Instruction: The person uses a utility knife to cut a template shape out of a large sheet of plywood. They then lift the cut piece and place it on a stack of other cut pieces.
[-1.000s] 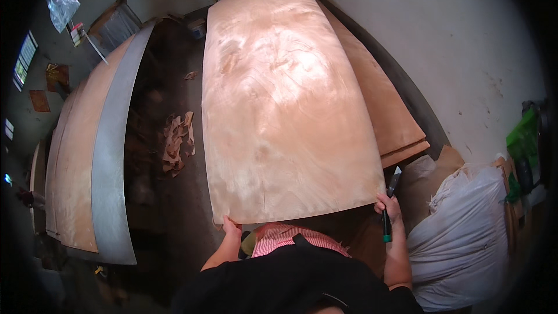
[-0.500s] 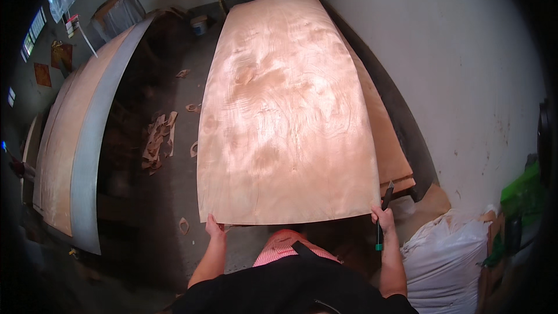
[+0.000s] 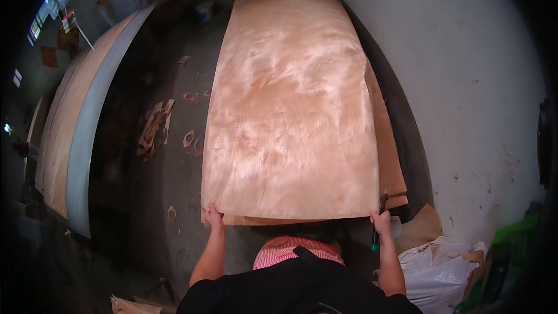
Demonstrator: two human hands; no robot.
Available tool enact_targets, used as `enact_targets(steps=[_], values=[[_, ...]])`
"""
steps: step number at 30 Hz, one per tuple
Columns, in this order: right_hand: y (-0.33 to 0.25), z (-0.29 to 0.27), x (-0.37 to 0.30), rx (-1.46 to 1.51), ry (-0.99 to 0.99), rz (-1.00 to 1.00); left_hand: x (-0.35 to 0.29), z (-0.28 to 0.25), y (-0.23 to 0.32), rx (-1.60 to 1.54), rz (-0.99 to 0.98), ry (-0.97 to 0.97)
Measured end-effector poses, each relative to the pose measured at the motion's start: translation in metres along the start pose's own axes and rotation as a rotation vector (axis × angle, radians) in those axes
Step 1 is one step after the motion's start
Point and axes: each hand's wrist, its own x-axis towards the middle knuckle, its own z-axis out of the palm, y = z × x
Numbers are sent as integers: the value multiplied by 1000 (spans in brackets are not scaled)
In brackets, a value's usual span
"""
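A large, thin sheet of pale wood veneer (image 3: pixel 290 122) stretches away in front of me, its surface wavy and shiny. My left hand (image 3: pixel 214 216) is closed on its near left corner. At the near right corner, my right hand (image 3: pixel 381 221) pinches the edge. That same hand also holds a slim black utility knife with a green end (image 3: pixel 375 238), standing roughly upright along the palm. Beneath the sheet, more veneer (image 3: pixel 390 151) shows along the right side and as a strip below the near edge.
To the left stands another long stack of wood sheets (image 3: pixel 58 168) with a grey-blue edge strip (image 3: pixel 84 157). Veneer scraps (image 3: pixel 156 128) litter the grey floor between the stacks. A white wall (image 3: pixel 459 81) runs along the right, with a white sack (image 3: pixel 436 273) at the near right.
The sheet's near edge has shifted slightly, and more veneer now shows below it. Both hands keep their hold on the corners. The view has turned a little.
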Motion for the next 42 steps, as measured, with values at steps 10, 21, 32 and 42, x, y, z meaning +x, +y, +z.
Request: enact_targets(steps=[10, 21, 32, 42], values=[[68, -17, 101, -17, 61, -94, -2, 58, -59, 186, 151, 51], [110, -15, 180, -606, 155, -207, 6, 97, -162, 147, -190, 128], [177, 14, 208, -953, 88, 46, 136, 8, -232, -459, -280, 276], [216, 98, 173, -906, -31, 139, 164, -57, -231, -114, -324, 362]])
